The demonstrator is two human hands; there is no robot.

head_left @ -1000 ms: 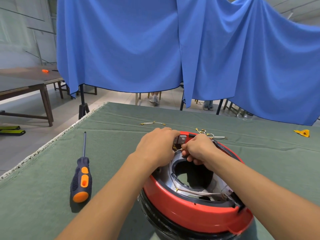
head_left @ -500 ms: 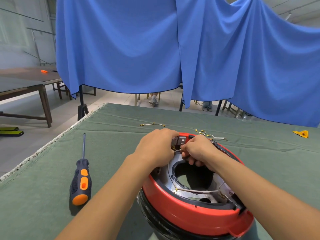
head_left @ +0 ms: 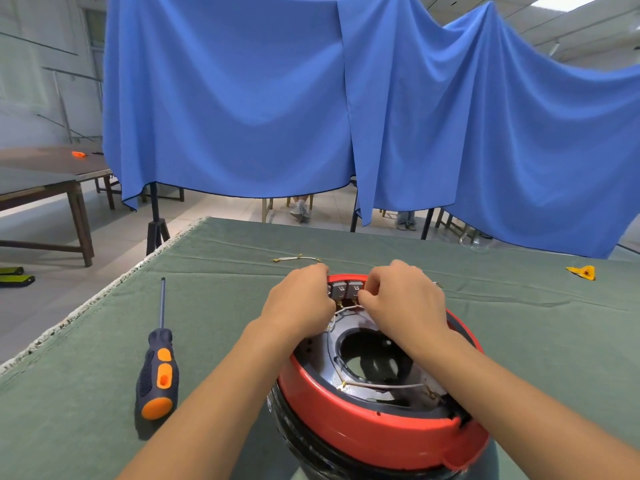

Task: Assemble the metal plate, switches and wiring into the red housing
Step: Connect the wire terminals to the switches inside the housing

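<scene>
Switches at red housing far rim, pinched by curled left hand and right hand.

A: Where were the hands?
B: Both at the far rim of the red housing. Left hand curled over the rim w/ fingertips at the left side of the grey switches; right hand curled at their right side, fingers bent in toward them.
A: Inside the housing?
B: Metal plate sat in it, ring-shaped w/ a dark centre hole. A white wire ran across the near part, another thin one just under the switches.
A: Rest of the table?
B: Green cloth, orange-black screwdriver lay well left of the housing, a loose wire beyond the hands, yellow bit far right. Blue curtain hung behind.
</scene>
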